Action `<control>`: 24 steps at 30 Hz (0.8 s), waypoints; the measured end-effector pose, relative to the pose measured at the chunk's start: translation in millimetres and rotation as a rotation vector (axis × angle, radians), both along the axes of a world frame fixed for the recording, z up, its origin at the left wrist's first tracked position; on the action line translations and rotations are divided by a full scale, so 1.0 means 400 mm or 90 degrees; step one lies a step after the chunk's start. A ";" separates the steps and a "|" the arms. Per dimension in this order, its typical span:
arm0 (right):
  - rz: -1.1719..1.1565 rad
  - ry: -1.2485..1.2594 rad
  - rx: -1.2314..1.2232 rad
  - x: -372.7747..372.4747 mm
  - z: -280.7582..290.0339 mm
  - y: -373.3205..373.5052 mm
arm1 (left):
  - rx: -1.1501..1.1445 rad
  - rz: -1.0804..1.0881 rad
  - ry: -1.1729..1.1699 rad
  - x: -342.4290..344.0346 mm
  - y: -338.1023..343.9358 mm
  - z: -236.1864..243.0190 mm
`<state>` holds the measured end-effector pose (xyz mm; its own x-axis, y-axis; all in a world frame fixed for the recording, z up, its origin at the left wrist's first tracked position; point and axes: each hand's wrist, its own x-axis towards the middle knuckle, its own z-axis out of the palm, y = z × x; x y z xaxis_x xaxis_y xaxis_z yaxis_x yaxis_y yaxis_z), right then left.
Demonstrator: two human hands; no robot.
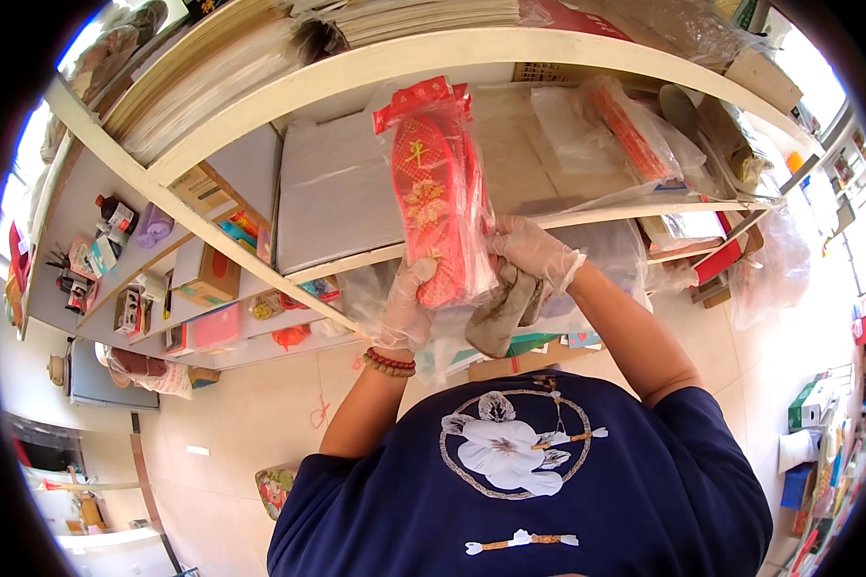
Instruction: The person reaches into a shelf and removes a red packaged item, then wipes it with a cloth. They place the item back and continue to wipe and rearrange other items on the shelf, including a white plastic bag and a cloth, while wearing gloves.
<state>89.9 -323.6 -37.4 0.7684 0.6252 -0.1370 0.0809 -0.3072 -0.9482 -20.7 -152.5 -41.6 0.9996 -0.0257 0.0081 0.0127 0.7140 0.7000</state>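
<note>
A clear packet of red patterned insoles (431,192) with a red header stands tilted in front of the shelf, its lower end toward me. My left hand (409,306), in a thin clear glove, grips its lower left edge with the thumb on top. On the other side my right hand (537,254), gloved the same way, is closed around a greyish-brown cloth (500,313) that hangs below it. Its fingertips reach the packet's right edge; whether they also grip the packet is hidden.
Behind the packet runs a pale-framed shelf (342,192) with flat plastic-wrapped stock. A bag of orange-red items (630,130) lies to the right. Stacked sheets (231,72) fill the upper shelf. Bottles (115,213) and boxes (205,274) occupy the left shelves.
</note>
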 end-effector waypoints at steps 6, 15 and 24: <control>0.016 0.172 0.172 -0.019 -0.065 0.014 | 0.001 -0.037 0.048 -0.012 0.014 -0.017; 0.158 0.025 -0.087 -0.042 0.010 0.003 | 0.122 -0.069 0.010 -0.024 0.014 0.010; -0.144 -0.048 0.000 -0.086 0.136 -0.085 | 0.464 0.124 -0.060 -0.025 -0.013 -0.010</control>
